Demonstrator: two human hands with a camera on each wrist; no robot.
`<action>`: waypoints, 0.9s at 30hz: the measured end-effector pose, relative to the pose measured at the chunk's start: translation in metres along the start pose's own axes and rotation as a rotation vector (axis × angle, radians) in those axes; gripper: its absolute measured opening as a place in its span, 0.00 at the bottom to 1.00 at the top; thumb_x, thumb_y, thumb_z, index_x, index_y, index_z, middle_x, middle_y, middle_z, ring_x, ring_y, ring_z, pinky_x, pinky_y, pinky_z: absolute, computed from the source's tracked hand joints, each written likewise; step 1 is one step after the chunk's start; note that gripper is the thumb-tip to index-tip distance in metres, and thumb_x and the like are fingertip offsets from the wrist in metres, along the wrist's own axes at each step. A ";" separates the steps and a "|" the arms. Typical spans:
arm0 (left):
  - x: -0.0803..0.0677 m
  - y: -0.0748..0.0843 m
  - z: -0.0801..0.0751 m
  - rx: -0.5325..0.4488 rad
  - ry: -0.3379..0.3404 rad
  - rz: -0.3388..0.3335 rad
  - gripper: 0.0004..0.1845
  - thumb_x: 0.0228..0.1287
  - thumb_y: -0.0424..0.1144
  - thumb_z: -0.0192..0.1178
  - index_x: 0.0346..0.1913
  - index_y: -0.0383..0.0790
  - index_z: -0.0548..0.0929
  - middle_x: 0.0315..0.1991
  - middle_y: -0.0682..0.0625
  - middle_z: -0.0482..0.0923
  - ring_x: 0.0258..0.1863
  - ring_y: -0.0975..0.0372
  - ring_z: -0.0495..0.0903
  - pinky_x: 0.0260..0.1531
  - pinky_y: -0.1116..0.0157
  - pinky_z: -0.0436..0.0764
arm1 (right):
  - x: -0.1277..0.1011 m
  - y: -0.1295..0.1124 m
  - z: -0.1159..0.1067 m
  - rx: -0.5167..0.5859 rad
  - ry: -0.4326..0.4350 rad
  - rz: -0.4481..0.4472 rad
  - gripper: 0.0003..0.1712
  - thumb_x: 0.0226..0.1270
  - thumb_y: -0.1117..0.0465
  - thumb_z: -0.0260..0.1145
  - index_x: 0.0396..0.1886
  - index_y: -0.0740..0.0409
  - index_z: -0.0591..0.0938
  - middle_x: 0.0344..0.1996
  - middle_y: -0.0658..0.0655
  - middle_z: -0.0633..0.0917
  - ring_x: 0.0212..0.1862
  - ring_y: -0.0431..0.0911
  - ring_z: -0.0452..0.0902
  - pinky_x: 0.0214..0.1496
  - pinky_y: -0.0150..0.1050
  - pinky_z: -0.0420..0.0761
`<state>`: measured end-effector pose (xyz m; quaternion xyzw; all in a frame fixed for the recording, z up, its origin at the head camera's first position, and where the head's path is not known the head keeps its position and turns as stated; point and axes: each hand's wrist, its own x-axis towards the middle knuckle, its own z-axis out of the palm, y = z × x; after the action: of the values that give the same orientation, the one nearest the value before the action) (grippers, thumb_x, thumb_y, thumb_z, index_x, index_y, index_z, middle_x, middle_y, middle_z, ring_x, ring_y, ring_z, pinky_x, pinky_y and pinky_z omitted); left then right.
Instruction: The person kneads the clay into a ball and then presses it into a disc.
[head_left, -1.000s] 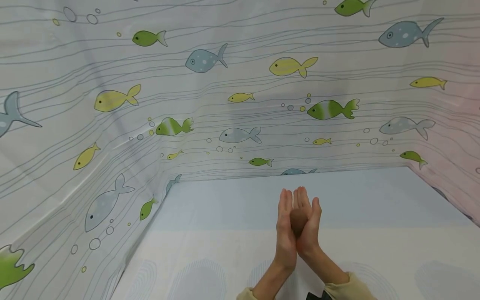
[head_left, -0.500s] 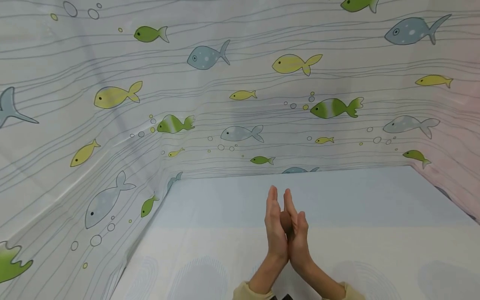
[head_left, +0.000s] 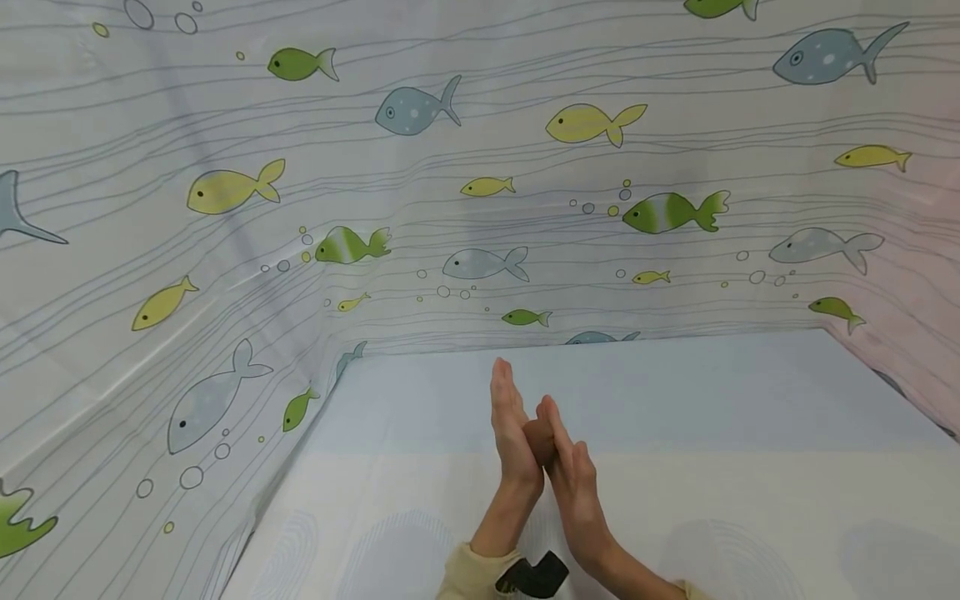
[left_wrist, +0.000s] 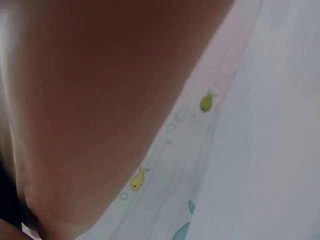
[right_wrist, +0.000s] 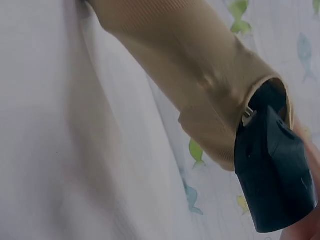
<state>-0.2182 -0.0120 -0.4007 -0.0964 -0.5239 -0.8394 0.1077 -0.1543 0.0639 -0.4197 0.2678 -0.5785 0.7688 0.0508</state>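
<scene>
A round brown ball [head_left: 539,442], like a lump of clay, is held between two flat palms in the head view. My left hand [head_left: 514,437] presses it from the left, fingers straight and pointing away from me. On the other side lies the palm of my right hand [head_left: 577,483], its fingers also straight and set a little nearer to me than the left ones. The palms' heels come close together below the ball. Neither wrist view shows the ball; bare skin [left_wrist: 95,110] fills much of the left one.
Under the hands spreads a pale table surface [head_left: 675,400] with a blue-grey band at the back. A fish-print curtain [head_left: 480,225] stands behind and along the left. A black wrist device [head_left: 536,575] sits at the left cuff; the tan sleeve [right_wrist: 200,75] shows in the right wrist view.
Both hands and the ball have shifted left. The left hand has slid forward against the right, which has drawn back toward me. The ball stays between the palms.
</scene>
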 end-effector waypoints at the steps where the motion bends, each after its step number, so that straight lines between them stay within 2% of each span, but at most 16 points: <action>1: 0.001 0.001 -0.001 0.001 0.004 0.010 0.34 0.78 0.55 0.34 0.80 0.46 0.45 0.80 0.53 0.43 0.79 0.57 0.36 0.76 0.51 0.37 | 0.000 -0.001 0.001 -0.003 0.002 0.008 0.35 0.78 0.48 0.13 0.80 0.55 0.36 0.79 0.60 0.36 0.75 0.25 0.39 0.70 0.19 0.49; 3: 0.004 0.002 -0.002 0.009 0.009 0.035 0.33 0.79 0.54 0.34 0.80 0.45 0.45 0.80 0.52 0.43 0.79 0.57 0.37 0.76 0.51 0.37 | -0.001 -0.003 0.002 -0.015 0.014 0.030 0.35 0.79 0.48 0.13 0.80 0.54 0.36 0.79 0.59 0.38 0.76 0.26 0.39 0.69 0.19 0.49; 6: 0.006 0.003 -0.003 0.034 0.012 0.089 0.33 0.79 0.51 0.33 0.80 0.43 0.45 0.80 0.51 0.44 0.79 0.57 0.39 0.76 0.53 0.38 | -0.002 -0.006 0.004 -0.043 0.043 0.079 0.35 0.79 0.47 0.14 0.81 0.52 0.38 0.80 0.56 0.40 0.77 0.33 0.37 0.68 0.18 0.50; 10: 0.006 0.002 -0.003 0.052 -0.060 0.119 0.33 0.79 0.50 0.33 0.80 0.42 0.44 0.80 0.51 0.42 0.79 0.59 0.37 0.76 0.54 0.38 | -0.002 -0.011 0.003 -0.074 0.089 0.133 0.36 0.79 0.45 0.14 0.81 0.52 0.40 0.80 0.54 0.43 0.79 0.47 0.35 0.66 0.17 0.52; 14: 0.002 -0.005 0.000 0.028 -0.183 0.063 0.33 0.78 0.51 0.32 0.80 0.45 0.44 0.80 0.53 0.39 0.79 0.59 0.35 0.76 0.52 0.37 | 0.003 -0.014 -0.002 -0.049 0.129 0.140 0.38 0.79 0.43 0.15 0.80 0.57 0.41 0.79 0.56 0.45 0.79 0.52 0.36 0.67 0.18 0.55; 19: -0.008 -0.014 0.008 0.036 -0.288 0.019 0.32 0.78 0.52 0.31 0.80 0.47 0.46 0.80 0.54 0.41 0.79 0.59 0.38 0.76 0.51 0.38 | 0.011 -0.016 -0.013 0.029 0.157 0.118 0.40 0.78 0.41 0.16 0.79 0.61 0.38 0.79 0.56 0.41 0.79 0.52 0.33 0.68 0.18 0.52; 21: -0.012 -0.017 0.010 0.037 -0.327 0.013 0.33 0.77 0.52 0.29 0.80 0.47 0.45 0.80 0.54 0.41 0.79 0.58 0.38 0.76 0.52 0.38 | 0.014 -0.016 -0.017 0.056 0.172 0.118 0.41 0.78 0.39 0.18 0.79 0.61 0.37 0.79 0.55 0.39 0.79 0.52 0.32 0.72 0.22 0.48; 24: -0.017 -0.020 0.013 0.050 -0.375 0.013 0.33 0.77 0.52 0.27 0.80 0.49 0.44 0.80 0.55 0.40 0.79 0.59 0.39 0.76 0.52 0.38 | 0.017 -0.016 -0.023 0.094 0.199 0.118 0.41 0.78 0.39 0.20 0.79 0.60 0.36 0.80 0.53 0.39 0.80 0.50 0.30 0.78 0.38 0.37; 27: -0.020 -0.021 0.015 0.053 -0.429 0.018 0.33 0.76 0.52 0.26 0.80 0.49 0.42 0.81 0.55 0.38 0.79 0.60 0.38 0.75 0.52 0.37 | 0.021 -0.017 -0.029 0.128 0.217 0.109 0.41 0.78 0.38 0.21 0.79 0.58 0.35 0.79 0.52 0.37 0.79 0.49 0.28 0.77 0.51 0.27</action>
<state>-0.2040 0.0124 -0.4181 -0.2747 -0.5559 -0.7846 0.0037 -0.1755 0.0907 -0.4007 0.1541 -0.5332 0.8301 0.0542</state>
